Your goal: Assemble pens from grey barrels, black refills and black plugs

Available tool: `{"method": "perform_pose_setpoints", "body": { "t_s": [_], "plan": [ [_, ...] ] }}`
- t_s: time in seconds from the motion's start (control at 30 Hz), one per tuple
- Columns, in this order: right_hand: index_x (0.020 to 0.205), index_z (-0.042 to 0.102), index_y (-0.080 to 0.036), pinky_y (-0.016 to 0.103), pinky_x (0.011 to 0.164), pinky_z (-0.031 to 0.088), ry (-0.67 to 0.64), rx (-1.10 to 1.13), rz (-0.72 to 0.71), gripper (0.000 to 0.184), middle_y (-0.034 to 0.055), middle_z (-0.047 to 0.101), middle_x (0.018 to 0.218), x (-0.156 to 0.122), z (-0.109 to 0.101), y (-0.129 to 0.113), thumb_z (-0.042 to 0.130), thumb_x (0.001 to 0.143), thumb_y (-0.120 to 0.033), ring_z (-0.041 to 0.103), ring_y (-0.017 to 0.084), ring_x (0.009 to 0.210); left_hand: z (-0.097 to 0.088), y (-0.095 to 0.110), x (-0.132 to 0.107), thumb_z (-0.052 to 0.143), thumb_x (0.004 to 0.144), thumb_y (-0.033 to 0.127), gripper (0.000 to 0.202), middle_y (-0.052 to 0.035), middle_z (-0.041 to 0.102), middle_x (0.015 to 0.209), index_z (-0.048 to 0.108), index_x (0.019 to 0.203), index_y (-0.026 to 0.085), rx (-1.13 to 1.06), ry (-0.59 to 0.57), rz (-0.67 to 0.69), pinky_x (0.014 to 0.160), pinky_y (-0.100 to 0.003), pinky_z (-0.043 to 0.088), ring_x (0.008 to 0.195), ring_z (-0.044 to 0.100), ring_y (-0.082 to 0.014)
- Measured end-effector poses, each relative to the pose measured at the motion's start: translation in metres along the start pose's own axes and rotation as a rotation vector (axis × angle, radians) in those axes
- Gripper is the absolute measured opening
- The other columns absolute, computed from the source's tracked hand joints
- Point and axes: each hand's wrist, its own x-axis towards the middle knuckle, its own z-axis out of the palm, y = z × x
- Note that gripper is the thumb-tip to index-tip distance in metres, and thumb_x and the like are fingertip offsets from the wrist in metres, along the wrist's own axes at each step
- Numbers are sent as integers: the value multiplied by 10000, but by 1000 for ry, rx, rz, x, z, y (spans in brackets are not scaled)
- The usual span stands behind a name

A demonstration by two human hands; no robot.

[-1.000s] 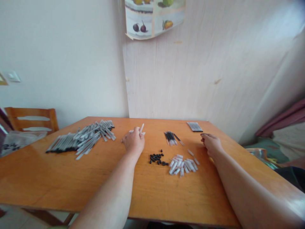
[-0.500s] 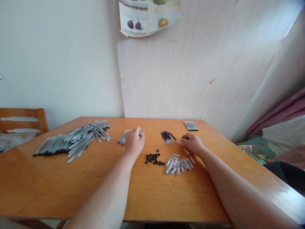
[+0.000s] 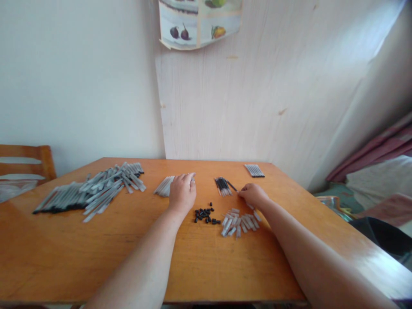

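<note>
My right hand is closed, its fingertips pinching the pale end of a black pen refill. That refill lies slanted beside a row of several black pen refills. My left hand is raised with curled fingers, just right of a small group of clear pen barrels. Something small and pale shows at its fingertips, too unclear to name. Between the forearms lie scattered black end plugs. Clear pen caps spread out near my right wrist.
A large heap of clear tubes with black ends covers the table's left part. Several pens lie in a neat row at the far right. A wooden chair stands at the left, a black container at the right.
My right hand has moved left and reached the slanted refill, closing on its end. My left hand stays near the barrels, turned slightly. The view has shifted a little.
</note>
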Motion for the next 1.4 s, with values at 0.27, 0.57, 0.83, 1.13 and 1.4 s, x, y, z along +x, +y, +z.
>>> {"method": "perform_pose_setpoints", "body": {
  "t_s": [0.27, 0.57, 0.83, 1.13, 1.4],
  "plan": [
    [678, 700, -158, 279, 588, 411, 15, -130, -2, 213, 146, 704, 768, -11, -11, -13, 584, 729, -330, 654, 239, 734, -3, 4, -1, 415, 893, 217, 322, -85, 662, 1044, 620, 1140, 191, 20, -45, -20, 920, -364, 405, 1003, 560, -228],
    [781, 703, -173, 267, 603, 381, 50, -194, -61, 276, 144, 706, 891, -15, -17, -12, 518, 797, -377, 644, 236, 816, -3, 4, -1, 406, 915, 273, 315, -89, 641, 992, 628, 1122, 189, -4, -6, -10, 894, -358, 413, 967, 557, -223],
    [703, 647, -170, 259, 566, 316, 251, -15, -109, 236, 85, 654, 697, -14, -26, -8, 479, 795, -308, 580, 185, 690, -8, 11, 0, 399, 929, 309, 254, -104, 596, 1023, 605, 1001, 178, -54, 31, -19, 926, -354, 417, 1019, 538, -222],
    [818, 606, -171, 228, 492, 301, 75, 1005, -247, 220, -7, 557, 657, -38, -40, -23, 629, 738, -374, 410, 87, 522, -7, 16, 0, 379, 941, 303, 294, -96, 605, 1011, 590, 1105, 179, -70, -42, 28, 904, -346, 422, 997, 542, -217],
    [801, 569, -202, 211, 446, 212, -242, 1436, -313, 185, -63, 394, 544, -57, -53, -34, 708, 700, -272, 315, 71, 474, -5, 17, -5, 422, 919, 267, 288, -82, 592, 988, 638, 1107, 232, -38, -158, 65, 877, -344, 430, 975, 540, -214]
  ]
}}
